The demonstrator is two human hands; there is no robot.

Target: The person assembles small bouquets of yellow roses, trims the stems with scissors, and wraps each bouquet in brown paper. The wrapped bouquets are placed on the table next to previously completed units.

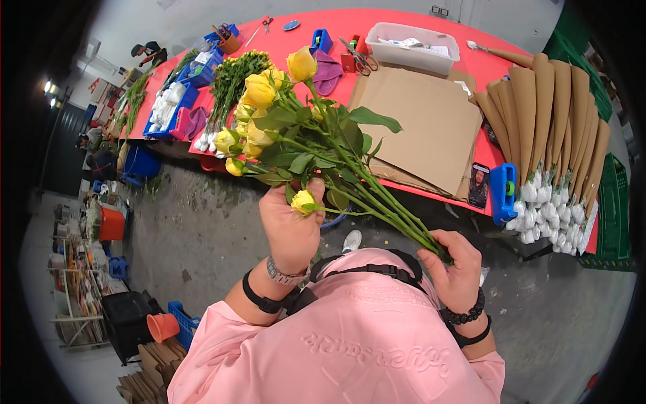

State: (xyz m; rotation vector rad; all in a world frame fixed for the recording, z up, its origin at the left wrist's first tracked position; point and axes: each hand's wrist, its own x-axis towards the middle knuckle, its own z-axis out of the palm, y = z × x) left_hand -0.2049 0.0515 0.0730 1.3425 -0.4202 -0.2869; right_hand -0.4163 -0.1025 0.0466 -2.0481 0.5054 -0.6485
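Observation:
A bunch of yellow roses [259,91] with long green stems lies slanted across the space before me, blooms to the upper left. My right hand [454,259] is closed around the lower stem ends. Under the blooms, my left hand [293,225] grips the bunch among the leaves; foliage hides part of its fingers. One smaller yellow rose [303,202] hangs lower than the others, in front of my left hand. Beyond the bunch, flat sheets of brown paper [417,121] are stacked on the red table [377,20].
Brown paper-wrapped bunches [545,114] with white-wrapped ends lie at the right, beside a blue tape dispenser [503,194] and a phone [478,185]. A white bin [412,50], scissors [363,60] and a purple cloth [327,73] lie farther back. Green crates [614,209] stand at far right.

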